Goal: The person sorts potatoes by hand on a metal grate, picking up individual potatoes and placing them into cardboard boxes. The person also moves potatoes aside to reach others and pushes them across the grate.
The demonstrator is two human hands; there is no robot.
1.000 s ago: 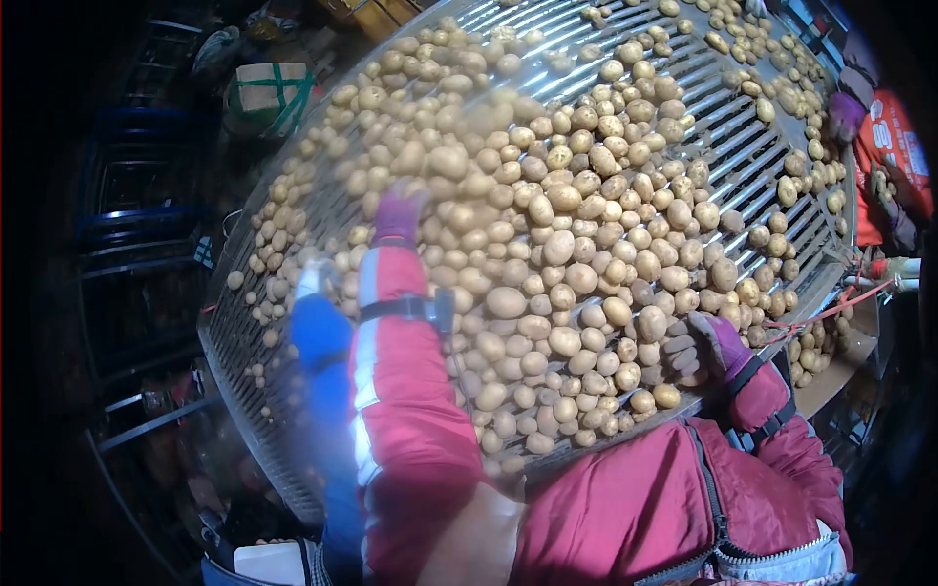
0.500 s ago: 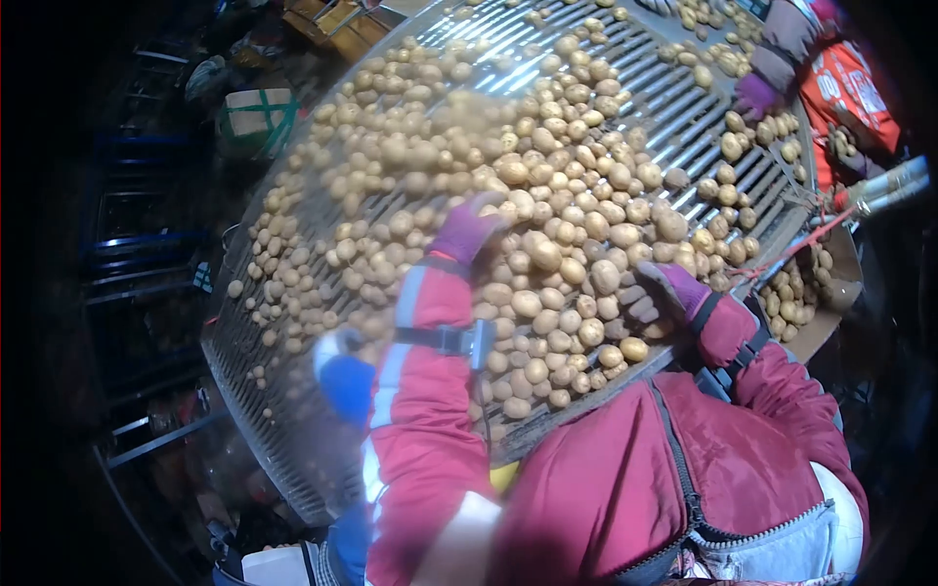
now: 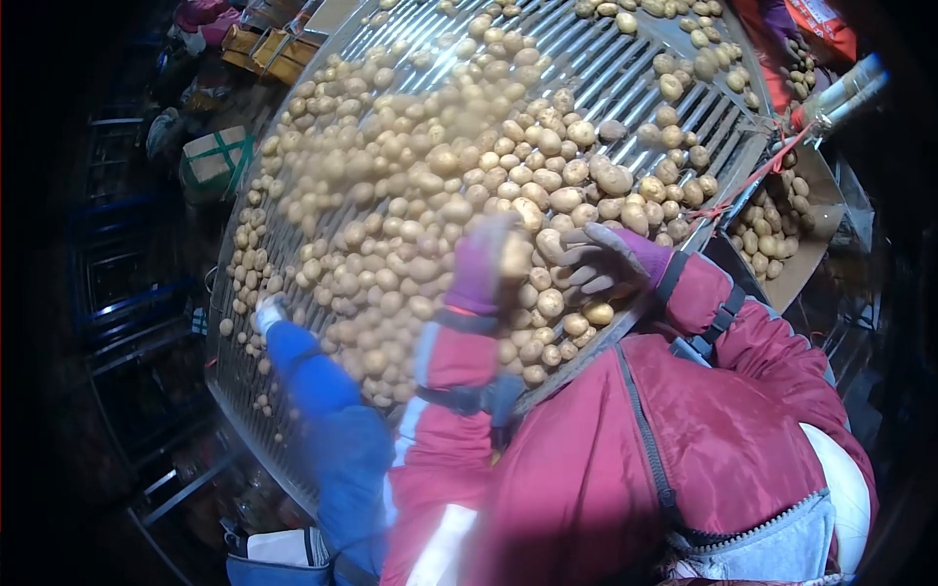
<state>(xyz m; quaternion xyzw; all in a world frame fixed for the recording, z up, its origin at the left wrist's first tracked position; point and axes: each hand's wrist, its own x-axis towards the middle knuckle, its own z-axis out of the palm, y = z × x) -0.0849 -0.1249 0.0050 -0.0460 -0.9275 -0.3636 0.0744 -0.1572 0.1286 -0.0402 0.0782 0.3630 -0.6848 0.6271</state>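
Note:
Many potatoes (image 3: 420,210) lie spread over a slatted metal table (image 3: 616,73). My left hand (image 3: 484,259), in a purple glove and blurred, is closed on a potato (image 3: 515,256) at the middle of the pile. My right hand (image 3: 611,262), gloved in purple and grey, has its fingers spread over the potatoes by the near edge, with nothing seen in it. Both red sleeves have black straps at the wrists.
A co-worker's blue sleeve and light-gloved hand (image 3: 270,313) reach in from the left. At the right stand a cardboard box of potatoes (image 3: 811,230) and a pole (image 3: 850,93) tied with red cord. A green-taped box (image 3: 217,161) is far left.
My left hand has moved right and nearer my right hand, which has opened its fingers wider. The co-worker's hand has moved left. The whole view has shifted.

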